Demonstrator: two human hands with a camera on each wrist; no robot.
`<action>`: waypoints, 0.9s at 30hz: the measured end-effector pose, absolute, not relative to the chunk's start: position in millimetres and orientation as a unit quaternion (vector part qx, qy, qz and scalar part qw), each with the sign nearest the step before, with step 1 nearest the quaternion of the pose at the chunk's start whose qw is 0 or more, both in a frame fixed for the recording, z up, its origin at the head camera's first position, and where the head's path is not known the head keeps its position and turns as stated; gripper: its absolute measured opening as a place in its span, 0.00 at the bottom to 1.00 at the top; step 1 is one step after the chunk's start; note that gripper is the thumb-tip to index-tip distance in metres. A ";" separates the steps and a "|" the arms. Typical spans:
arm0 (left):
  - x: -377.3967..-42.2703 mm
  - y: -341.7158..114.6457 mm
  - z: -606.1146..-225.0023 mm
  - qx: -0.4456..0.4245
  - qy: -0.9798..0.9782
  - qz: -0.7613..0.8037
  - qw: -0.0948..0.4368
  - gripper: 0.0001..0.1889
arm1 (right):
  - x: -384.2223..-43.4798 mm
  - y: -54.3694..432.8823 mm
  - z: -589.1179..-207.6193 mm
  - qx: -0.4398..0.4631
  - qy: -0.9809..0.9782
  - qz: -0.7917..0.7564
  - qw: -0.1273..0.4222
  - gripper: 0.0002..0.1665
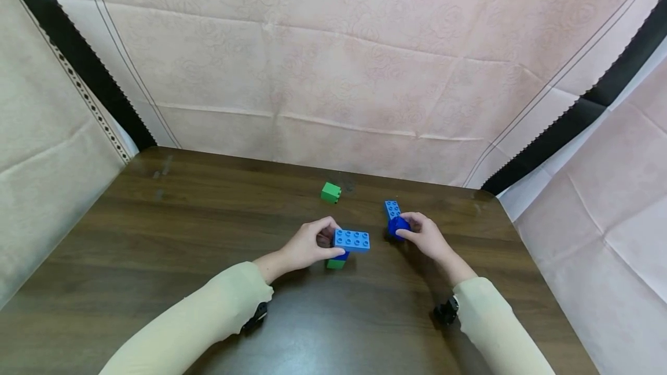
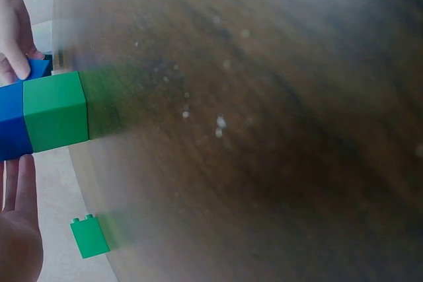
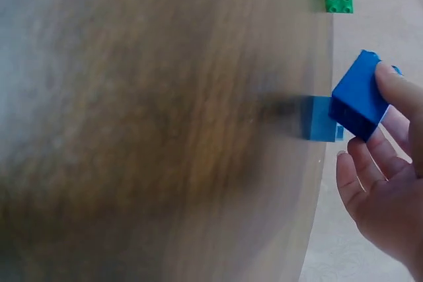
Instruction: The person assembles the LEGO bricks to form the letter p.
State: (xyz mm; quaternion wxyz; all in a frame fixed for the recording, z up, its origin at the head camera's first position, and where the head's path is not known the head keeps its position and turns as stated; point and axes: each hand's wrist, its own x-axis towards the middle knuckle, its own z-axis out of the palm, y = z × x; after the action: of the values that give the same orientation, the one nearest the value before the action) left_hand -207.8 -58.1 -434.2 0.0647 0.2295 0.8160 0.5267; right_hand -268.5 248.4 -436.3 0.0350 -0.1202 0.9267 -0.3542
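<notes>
My left hand (image 1: pixel 307 245) grips a small stack of toy building bricks, thumb in front and fingers behind. On top lies a light blue studded brick (image 1: pixel 352 240) that juts out to the right. Beneath it come a dark blue brick (image 2: pixel 12 120) and, lowest, a green brick (image 2: pixel 56 110) at the tabletop. My right hand (image 1: pixel 427 236) pinches another dark blue brick (image 3: pixel 360 97) between thumb and fingers, tilted and held above the table. Just beyond it, a second light blue brick (image 1: pixel 392 209) sits on the wood, partly overlapped by the held one.
A loose green brick (image 1: pixel 330 192) lies near the back of the brown wooden table (image 1: pixel 182 230), between and beyond both hands. Pale patterned cloth (image 1: pixel 333 74) hangs behind the table's far edge and at both sides.
</notes>
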 end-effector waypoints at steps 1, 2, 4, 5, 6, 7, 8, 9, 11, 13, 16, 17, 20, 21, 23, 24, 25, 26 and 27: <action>-207.6 -57.9 -433.9 0.230 0.816 0.527 0.065 0.15 | -267.7 248.3 -435.3 -0.119 0.924 -0.361 0.034 0.26; -207.5 -57.8 -433.6 0.230 0.816 0.526 0.064 0.15 | -266.9 247.7 -434.3 -0.117 0.921 -0.369 0.032 0.25; -207.3 -57.3 -433.0 0.231 0.816 0.526 0.064 0.15 | -265.6 246.6 -432.5 -0.119 0.918 -0.378 0.028 0.25; -207.2 -57.1 -432.6 0.231 0.817 0.525 0.064 0.15 | -265.1 245.9 -431.6 -0.119 0.916 -0.381 0.026 0.24; -207.1 -57.0 -432.3 0.231 0.817 0.525 0.065 0.15 | -264.6 244.8 -430.5 -0.118 0.914 -0.386 0.025 0.24; -207.1 -56.8 -432.0 0.231 0.817 0.525 0.065 0.15 | -264.2 243.7 -429.6 -0.116 0.913 -0.391 0.023 0.23; -207.1 -56.6 -431.7 0.230 0.817 0.524 0.066 0.15 | -263.8 242.4 -428.6 -0.115 0.910 -0.399 0.023 0.23; -207.0 -56.6 -431.5 0.229 0.817 0.525 0.066 0.15 | -263.4 241.1 -427.4 -0.114 0.907 -0.405 0.023 0.23; -206.6 -56.9 -430.9 0.227 0.817 0.527 0.066 0.15 | -262.4 238.4 -424.7 -0.113 0.901 -0.419 0.024 0.22; -206.5 -57.1 -430.7 0.224 0.817 0.528 0.065 0.15 | -261.4 235.7 -422.3 -0.113 0.894 -0.434 0.025 0.22; -206.9 -57.2 -431.1 0.223 0.817 0.528 0.065 0.15 | -259.8 232.9 -419.9 -0.121 0.890 -0.438 0.027 0.22; -207.0 -57.2 -431.4 0.223 0.817 0.527 0.065 0.15 | -259.4 232.2 -419.5 -0.124 0.890 -0.439 0.028 0.23; -207.5 -57.3 -432.4 0.223 0.818 0.526 0.067 0.15 | -258.0 229.7 -418.4 -0.137 0.887 -0.440 0.031 0.24; -207.5 -57.4 -432.6 0.223 0.818 0.526 0.067 0.15 | -257.4 228.8 -417.8 -0.138 0.885 -0.443 0.032 0.24; -207.5 -57.5 -432.8 0.223 0.818 0.527 0.066 0.15 | -256.0 226.8 -416.1 -0.141 0.883 -0.447 0.036 0.24; -207.5 -57.6 -432.9 0.223 0.817 0.527 0.066 0.15 | -255.4 225.9 -415.0 -0.142 0.882 -0.449 0.038 0.24; -207.4 -57.7 -432.8 0.223 0.817 0.528 0.066 0.15 | -254.7 224.9 -413.8 -0.142 0.880 -0.451 0.040 0.24; -207.4 -57.8 -432.8 0.222 0.816 0.529 0.067 0.15 | -254.2 223.8 -412.5 -0.142 0.879 -0.452 0.042 0.24; -207.3 -57.9 -432.7 0.222 0.816 0.530 0.066 0.15 | -253.7 222.8 -411.2 -0.142 0.878 -0.454 0.045 0.24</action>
State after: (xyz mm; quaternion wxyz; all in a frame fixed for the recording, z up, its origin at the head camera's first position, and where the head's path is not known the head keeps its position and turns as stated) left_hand -207.3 -57.9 -432.7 0.0664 0.2218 0.8157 0.5301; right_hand -253.7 222.8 -411.2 0.0446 -0.1424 0.8784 -0.4541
